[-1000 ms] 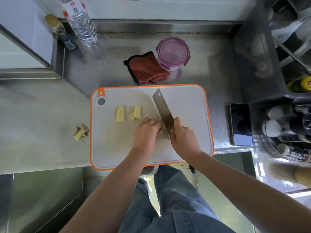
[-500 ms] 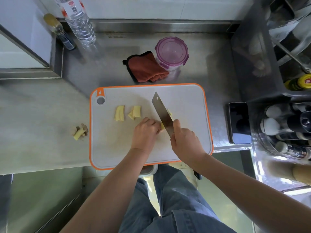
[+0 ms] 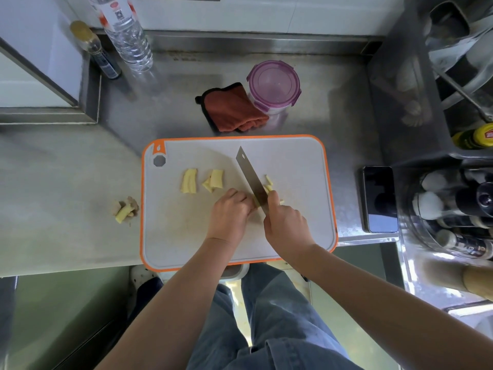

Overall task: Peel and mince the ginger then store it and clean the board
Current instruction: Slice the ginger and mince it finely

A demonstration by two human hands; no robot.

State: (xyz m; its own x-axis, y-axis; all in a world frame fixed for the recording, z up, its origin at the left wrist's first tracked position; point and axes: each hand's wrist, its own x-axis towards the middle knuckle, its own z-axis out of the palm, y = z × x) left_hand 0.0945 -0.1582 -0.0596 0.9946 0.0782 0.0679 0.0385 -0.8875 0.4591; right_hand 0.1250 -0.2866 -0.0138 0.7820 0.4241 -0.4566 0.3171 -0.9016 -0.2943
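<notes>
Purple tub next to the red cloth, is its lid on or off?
On. The purple lid sits flat across the whole top of the clear tub; no gap shows.

A single wide-angle view looks from the person's head almost straight down, close over the counter (image 3: 66, 196), with the cutting board (image 3: 186, 236) at mid-frame. It faces the back wall (image 3: 240, 12) at 12 o'clock, and both forearms (image 3: 192, 273) enter from 6 o'clock above the person's jeans (image 3: 266, 329). The wide lens bends the edges, taking in a storage rack (image 3: 394, 76) at 2 to 3 o'clock.
</notes>
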